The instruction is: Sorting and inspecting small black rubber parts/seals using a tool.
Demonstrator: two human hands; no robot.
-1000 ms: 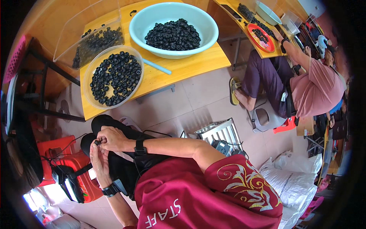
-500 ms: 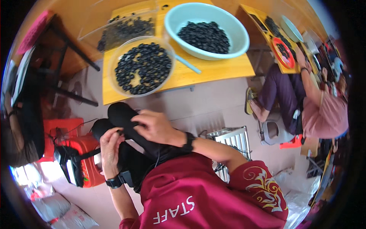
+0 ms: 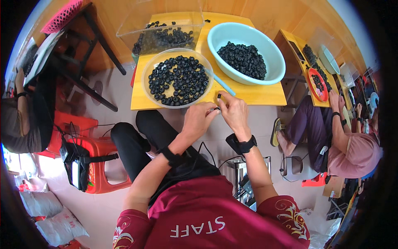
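Black ring-like piece (image 3: 217, 108): small, at the fingertips of the left hand (image 3: 197, 121), in the narrow gap between the two hands; it lies ahead and to the right of the left palm, just left of the right thumb; which way its axis points is too small to tell

Nearer hand: the left, whose fingers are narrow and appear to pinch the piece

Right hand (image 3: 235, 114): just beside the left, its thumb and index finger close together, seemingly holding a second black piece (image 3: 219, 96), slightly farther from the body than the first

Yellow tabletop (image 3: 269, 96): directly ahead of the hands, its near edge just beyond them

Clear round tub (image 3: 178, 50): on the tabletop, ahead and to the left of the hands, with many loose black rings (image 3: 177, 79) spread over its bottom and bare patches between them

Pale blue basin (image 3: 271, 52): right of the tub, larger and deeper, with a dense heap of small black pieces (image 3: 242, 60) inside

Light blue rod (image 3: 224, 85): lying slantwise between tub and basin

Clear box (image 3: 161, 16): behind the tub, black pieces scattered low in it

Far right: a co-worker in pink (image 3: 350, 155) at another table, beside a red tray (image 3: 319, 96) of small pieces
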